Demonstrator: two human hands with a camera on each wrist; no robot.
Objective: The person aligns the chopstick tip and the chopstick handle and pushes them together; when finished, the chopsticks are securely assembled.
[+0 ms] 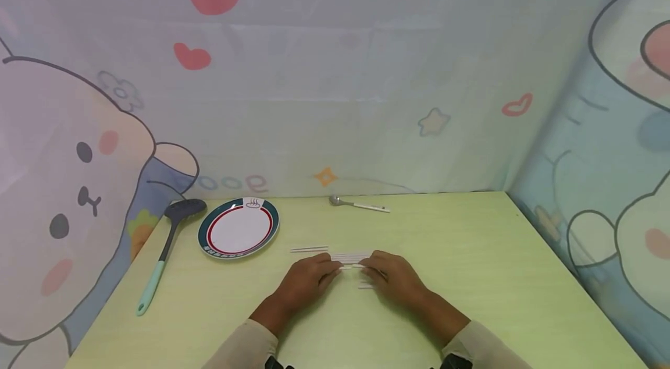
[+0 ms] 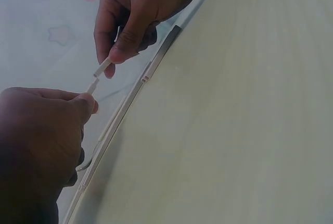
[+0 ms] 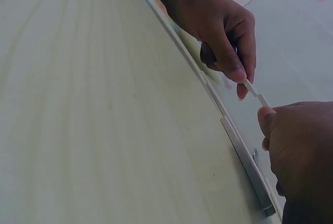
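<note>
While both hands are raised a bit over the middle of the table (image 1: pixel 487 276), each one's got a little white stick end pinched in its fingers. Left hand (image 1: pixel 314 279) grips one bit (image 2: pixel 92 86) between thumb and fingers, right hand (image 1: pixel 398 280) does the same with another bit (image 2: pixel 102 67), and the two tips point at each other right between the hands. They're super close, but I honestly can't tell if the tips touch, or if it's two separate sticks or one snapped in half.

Just past the hands, on the far-edge side, there's a row of white sticks (image 1: pixel 349 257) lying side by side, roughly parallel to that far edge. A couple more sticks (image 1: pixel 309 249) sit beyond the left hand, a little toward the left edge, and some stick ends (image 1: pixel 366 286) poke out next to the right hand, partly hidden by it.

Other stuff: a white plate (image 1: pixel 239 230) with a dark green rim and red ring is near the far left corner. Beside it a cooking spoon (image 1: pixel 166 247), black head by that corner, mint handle running down along the left edge. Small silver spoon (image 1: pixel 360 205) with a pale handle lies close to the far edge, around the middle.
</note>
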